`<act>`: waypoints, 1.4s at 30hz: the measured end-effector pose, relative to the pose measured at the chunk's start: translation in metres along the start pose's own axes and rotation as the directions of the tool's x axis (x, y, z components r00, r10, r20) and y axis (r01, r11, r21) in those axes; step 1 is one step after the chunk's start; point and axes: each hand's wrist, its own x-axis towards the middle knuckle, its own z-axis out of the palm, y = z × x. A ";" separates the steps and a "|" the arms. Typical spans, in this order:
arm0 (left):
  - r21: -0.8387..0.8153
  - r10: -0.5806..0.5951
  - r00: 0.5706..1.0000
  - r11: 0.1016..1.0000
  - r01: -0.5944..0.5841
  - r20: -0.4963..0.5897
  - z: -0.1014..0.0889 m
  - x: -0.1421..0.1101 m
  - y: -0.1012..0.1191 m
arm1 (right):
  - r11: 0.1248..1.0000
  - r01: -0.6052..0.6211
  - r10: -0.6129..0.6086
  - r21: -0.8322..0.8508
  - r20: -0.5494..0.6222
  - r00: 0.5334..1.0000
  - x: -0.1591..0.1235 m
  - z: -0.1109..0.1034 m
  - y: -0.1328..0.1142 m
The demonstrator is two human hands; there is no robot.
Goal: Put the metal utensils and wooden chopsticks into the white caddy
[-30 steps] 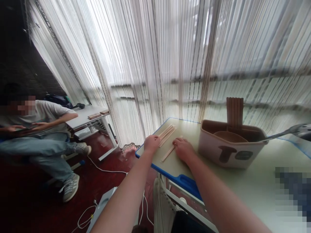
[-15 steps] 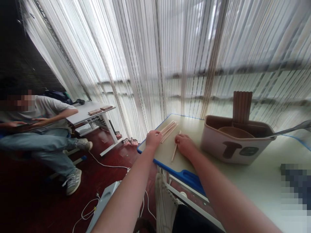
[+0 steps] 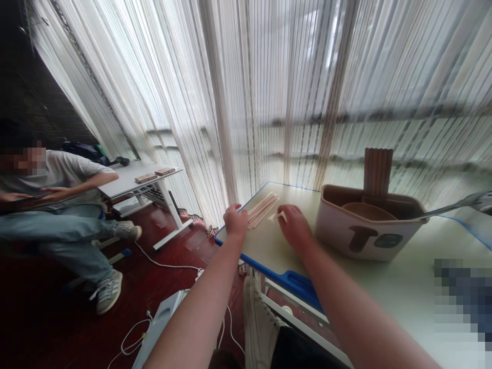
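Observation:
Several thin pale wooden chopsticks (image 3: 263, 209) lie side by side in a loose bundle on the table (image 3: 259, 243). Beside their left end is my left hand (image 3: 235, 223), its fingers half curled and a gap between thumb and forefinger, with nothing visible in it. My right hand (image 3: 295, 225) is just right of the bundle, fingers bent. At its fingertips a single pale chopstick (image 3: 274, 217) shows, short and smeared by motion; the rest of it is hidden.
A beige and brown utensil holder (image 3: 353, 238) stands right of my right hand, with brown ribbed sticks (image 3: 377, 171) upright behind it and a metal utensil (image 3: 449, 206) leaning out. At left, a seated person (image 3: 73, 179) is by a white desk (image 3: 123, 179). Cables (image 3: 169, 264) cross the floor.
My left hand has drawn back slightly left from the bundle. The single chopstick at my right hand, lying lengthwise before, is now turned and blurred, and my right fingers have lifted a little.

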 end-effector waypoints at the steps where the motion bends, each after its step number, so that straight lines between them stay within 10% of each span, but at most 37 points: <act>1: -0.096 0.016 1.000 0.995 -0.016 -0.002 -0.002 -0.002 0.004 | 1.000 0.028 -0.028 -0.009 -0.029 0.999 0.000 -0.001 0.000; 4: -0.443 0.040 0.981 0.895 0.049 0.189 -0.009 -0.011 0.017 | 0.995 0.074 -0.080 -0.062 -0.098 0.992 0.001 -0.003 0.001; 10: -0.482 0.190 0.744 0.854 0.197 0.641 -0.018 -0.028 0.033 | 0.989 0.100 -0.118 -0.106 -0.188 0.975 0.002 -0.003 -0.001; 16: -0.396 0.388 0.701 0.904 -0.163 0.598 -0.017 -0.031 0.034 | 0.994 0.110 -0.105 0.010 -0.234 0.967 0.004 0.000 -0.007; 20: -0.376 0.372 0.724 0.911 -0.166 0.581 -0.017 -0.030 0.031 | 0.970 -0.014 0.112 0.241 -0.398 0.910 0.008 -0.002 -0.012; 23: -0.377 0.390 0.712 0.907 -0.189 0.584 -0.018 -0.030 0.031 | 0.889 -0.164 0.312 0.427 -0.306 0.899 0.010 -0.005 -0.016; 32: -0.372 0.418 0.691 0.900 -0.227 0.590 -0.021 -0.031 0.035 | 0.829 -0.260 0.378 0.495 -0.153 0.913 0.008 -0.010 -0.024; 42: -0.432 0.422 0.515 0.895 -0.108 0.746 -0.024 -0.031 0.035 | 0.550 -0.271 0.480 0.790 -0.033 0.877 0.018 -0.016 -0.024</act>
